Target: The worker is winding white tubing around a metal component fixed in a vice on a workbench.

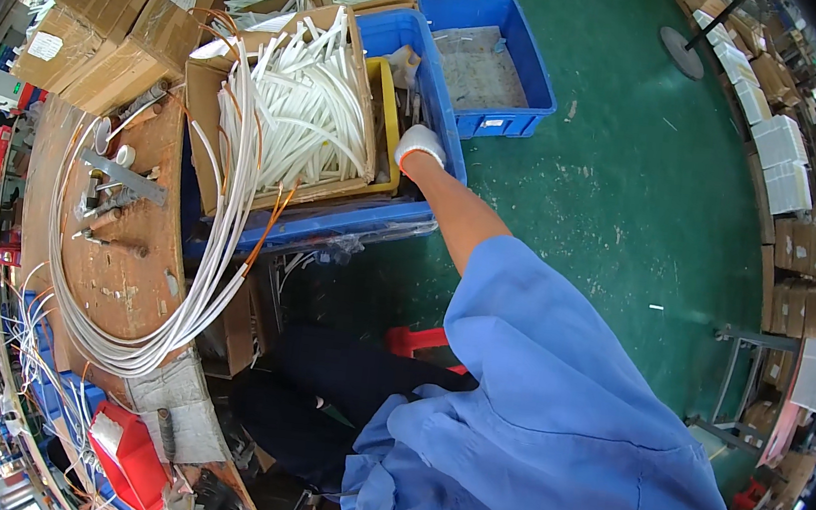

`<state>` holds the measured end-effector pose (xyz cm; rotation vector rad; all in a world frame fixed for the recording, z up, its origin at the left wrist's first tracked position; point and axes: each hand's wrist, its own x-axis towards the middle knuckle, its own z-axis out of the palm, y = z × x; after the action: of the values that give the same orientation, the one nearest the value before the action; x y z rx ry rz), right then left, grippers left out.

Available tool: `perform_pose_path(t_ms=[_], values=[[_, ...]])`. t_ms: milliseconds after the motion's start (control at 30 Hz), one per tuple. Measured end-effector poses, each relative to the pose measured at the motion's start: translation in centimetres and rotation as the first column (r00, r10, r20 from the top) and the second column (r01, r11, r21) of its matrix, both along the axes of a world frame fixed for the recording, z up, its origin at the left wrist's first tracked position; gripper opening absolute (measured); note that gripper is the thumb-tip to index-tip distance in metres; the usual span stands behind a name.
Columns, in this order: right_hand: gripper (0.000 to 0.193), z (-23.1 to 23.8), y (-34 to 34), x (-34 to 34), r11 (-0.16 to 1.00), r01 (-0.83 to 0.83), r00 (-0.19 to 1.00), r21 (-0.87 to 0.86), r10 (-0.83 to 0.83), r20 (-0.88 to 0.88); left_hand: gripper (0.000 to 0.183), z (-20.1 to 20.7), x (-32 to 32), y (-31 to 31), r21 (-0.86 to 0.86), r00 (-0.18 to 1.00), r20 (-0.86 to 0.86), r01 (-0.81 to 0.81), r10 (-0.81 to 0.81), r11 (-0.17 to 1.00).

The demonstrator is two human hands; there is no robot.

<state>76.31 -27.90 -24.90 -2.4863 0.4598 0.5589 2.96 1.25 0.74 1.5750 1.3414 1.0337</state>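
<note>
My right hand [421,145], in a white glove with an orange cuff, reaches out to the right-hand rim of a large blue plastic bin [322,217]. The back of the glove shows; its fingers are hidden. Beside it, inside the bin, stands a yellow tray [391,142] with small items too unclear to name. Left of that, a cardboard box [201,111] sits heaped with short white tubes [303,112]. My left hand is out of view.
A wooden workbench [126,298] at left carries a coil of white cables [129,359] and hand tools [111,211]. Another blue bin [539,79] stands on the green floor. Cartons [103,19] pile up at far left. A red stool [418,340] is near my legs.
</note>
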Motion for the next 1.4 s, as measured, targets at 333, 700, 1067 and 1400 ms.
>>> perform_pose_path(t_ms=[333, 700, 1067, 1400], values=[[0.028, -0.5, -1.8, 1.6, 0.679, -0.654, 0.744, -0.333, 0.656, -0.126, 0.064, -0.2, 1.9, -0.1, 0.136, 0.994, -0.11, 0.005, 0.01, 0.991], [0.033, -1.1, -1.6, 2.4, 0.969, -0.001, 0.998, 0.248, 0.015, -0.056, 0.067, -0.2, 2.3, 0.4, 0.19, 0.988, -0.152, 0.018, 0.011, 0.982], [0.087, -1.4, -1.2, 1.4, 0.939, -0.344, 0.913, 0.022, 0.34, -0.225, 0.07, -0.7, 0.9, -0.1, 0.252, 0.989, -0.134, -0.022, 0.057, 0.967], [0.067, -7.5, -7.5, 4.0, 0.743, 0.225, 0.971, 0.63, -0.122, -0.203, 0.073, -2.6, 0.8, 2.1, 0.307, 0.993, -0.113, 0.052, -0.018, 0.95]])
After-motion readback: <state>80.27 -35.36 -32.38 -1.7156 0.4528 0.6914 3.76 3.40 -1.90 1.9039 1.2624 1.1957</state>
